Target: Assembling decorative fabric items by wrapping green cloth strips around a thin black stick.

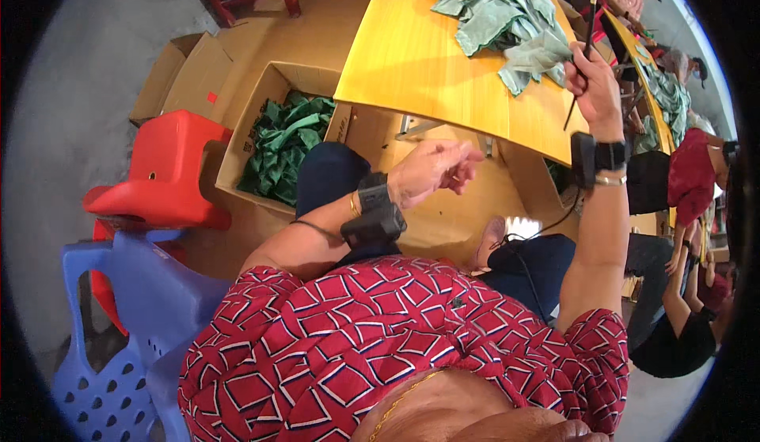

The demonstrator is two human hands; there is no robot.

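My right hand is raised at the table's right edge, its fingers closed round a thin dark stick that sticks out above and below the fist. Close by its fingertips lies a pale green cloth piece; whether the fingers also pinch its corner cannot be made out. That piece is at the near end of a loose heap of green cloth pieces on the yellow table. Lower down, in front of the table's near edge, my left hand hangs in the air with loosely bent fingers and nothing visible in it.
An open cardboard box holding dark green cloth stands left of my knee. Another box sits under the table. A red chair and a blue chair are at the left. Several people work along another table at the right.
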